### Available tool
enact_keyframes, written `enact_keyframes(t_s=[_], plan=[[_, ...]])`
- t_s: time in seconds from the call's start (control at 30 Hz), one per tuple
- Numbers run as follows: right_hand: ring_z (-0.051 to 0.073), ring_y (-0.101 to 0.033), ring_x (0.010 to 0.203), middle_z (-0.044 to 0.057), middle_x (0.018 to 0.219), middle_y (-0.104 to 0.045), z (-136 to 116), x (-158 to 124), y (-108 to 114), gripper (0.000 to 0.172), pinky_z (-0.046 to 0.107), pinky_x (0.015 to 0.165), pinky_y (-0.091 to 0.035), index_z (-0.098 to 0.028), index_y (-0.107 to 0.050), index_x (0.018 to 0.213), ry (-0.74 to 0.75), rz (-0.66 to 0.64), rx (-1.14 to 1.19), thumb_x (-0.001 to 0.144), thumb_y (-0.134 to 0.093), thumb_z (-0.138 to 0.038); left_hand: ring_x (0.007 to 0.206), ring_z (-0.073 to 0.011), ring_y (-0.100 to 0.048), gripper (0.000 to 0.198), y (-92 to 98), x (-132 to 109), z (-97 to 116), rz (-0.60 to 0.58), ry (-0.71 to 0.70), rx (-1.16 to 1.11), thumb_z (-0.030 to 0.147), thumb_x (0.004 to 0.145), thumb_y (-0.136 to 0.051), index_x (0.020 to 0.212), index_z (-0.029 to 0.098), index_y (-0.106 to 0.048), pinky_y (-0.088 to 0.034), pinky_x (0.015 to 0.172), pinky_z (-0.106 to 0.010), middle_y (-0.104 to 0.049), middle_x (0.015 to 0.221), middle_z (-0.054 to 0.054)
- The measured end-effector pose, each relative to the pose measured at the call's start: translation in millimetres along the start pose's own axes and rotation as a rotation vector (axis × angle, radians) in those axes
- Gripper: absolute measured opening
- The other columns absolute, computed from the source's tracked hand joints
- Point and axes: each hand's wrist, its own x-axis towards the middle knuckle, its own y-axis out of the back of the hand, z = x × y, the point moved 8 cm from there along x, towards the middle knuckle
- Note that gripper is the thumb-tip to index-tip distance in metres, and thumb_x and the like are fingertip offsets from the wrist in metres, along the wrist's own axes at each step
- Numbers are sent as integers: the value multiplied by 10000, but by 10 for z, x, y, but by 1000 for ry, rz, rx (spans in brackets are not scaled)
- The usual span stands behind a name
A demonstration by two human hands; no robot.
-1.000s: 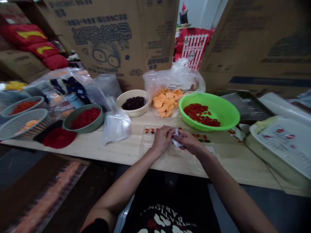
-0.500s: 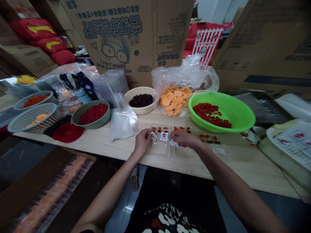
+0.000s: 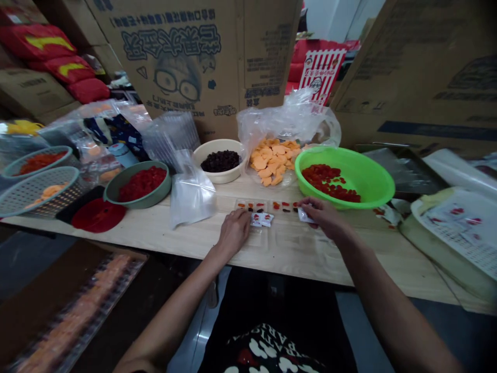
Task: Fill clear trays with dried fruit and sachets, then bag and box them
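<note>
At the table's near edge, the hands now stand wider apart than before: the open left hand rests beside two white sachets, and the right hand pinches another sachet above a clear plastic tray. Beyond, a green basin holds red candied fruit.

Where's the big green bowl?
In the head view, the green bowl sits on the wooden table, right of the bag of orange pieces, just beyond the right hand.

- Ahead of right hand: green plastic basin, just beside, blocking forward reach.
- Left of left hand: clear plastic bag, near.
- Between the 2 hands: white sachets lying low on clear plastic tray, passable above.
</note>
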Motion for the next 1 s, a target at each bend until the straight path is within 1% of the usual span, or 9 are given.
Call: enact_keyframes(t_s=[0.17,0.3,0.4,0.5,0.57,0.7,0.83,0.9,1.0], plan=[[107,-489,508,-7,679,-600,93,-92,55,232,210,474,-384,-180,-676,903,126,138,-152,758,-564,-322,1012,-280,-603,251,-180,260,141,-138,122,76,338,912,-591,1049,155,-692,-471,913,-403,-645,1086,-140],[141,-562,588,36,762,-689,110,-90,69,281,238,543,-428,-182,-690,964,278,202,-230,809,-506,-327,1027,-272,-607,341,-254,303,184,-181,146,58,194,888,-545,1214,180,-640,-465,915,-393,-659,1119,-122],[149,-582,617,53,798,-712,129,-82,217,296,244,570,-430,-172,-689,993,291,257,-307,834,-482,-311,1060,-257,-611,447,-280,298,162,-196,182,3,119,875,-499,1299,219,-601,-459,927,-377,-678,1140,-99],[147,-576,621,42,766,-690,114,-110,324,310,247,595,-429,-165,-699,1002,262,208,-397,870,-444,-281,1043,-245,-622,412,-277,304,132,-155,204,-30,156,899,-495,1288,226,-610,-466,912,-357,-690,1131,-92],[149,-570,623,24,732,-664,93,-153,338,365,248,616,-426,-166,-676,1128,240,142,-457,890,-407,-237,1005,-260,-629,376,-279,312,103,-118,225,-37,252,902,-549,1269,202,-612,-477,880,-367,-697,1091,-104],[176,-578,659,30,758,-659,75,-221,305,574,259,655,-423,-116,-410,1444,172,87,-622,871,-423,-143,961,-276,-634,306,-331,326,80,-96,253,-36,298,856,-627,1138,182,-652,-483,844,-385,-697,1031,-111],[204,-605,752,105,887,-687,55,-180,195,344,263,661,-408,-99,-553,1215,138,15,-825,890,-453,-158,972,-262,-641,164,-344,346,113,-79,228,-61,205,857,-593,1007,197,-658,-479,847,-377,-697,1037,-96],[210,-617,810,116,938,-695,19,-131,92,215,260,669,-395,-133,-624,1033,192,-97,-948,898,-459,-155,965,-258,-648,171,-323,366,110,-89,205,-89,138,824,-592,978,194,-643,-479,847,-367,-705,1018,-87],[213,-629,803,125,928,-709,4,-51,-3,175,264,654,-380,-143,-661,891,216,-253,-1124,881,-486,-137,908,-239,-665,245,-277,430,61,-163,149,-151,101,791,-590,1012,199,-632,-487,798,-326,-719,980,-63]])
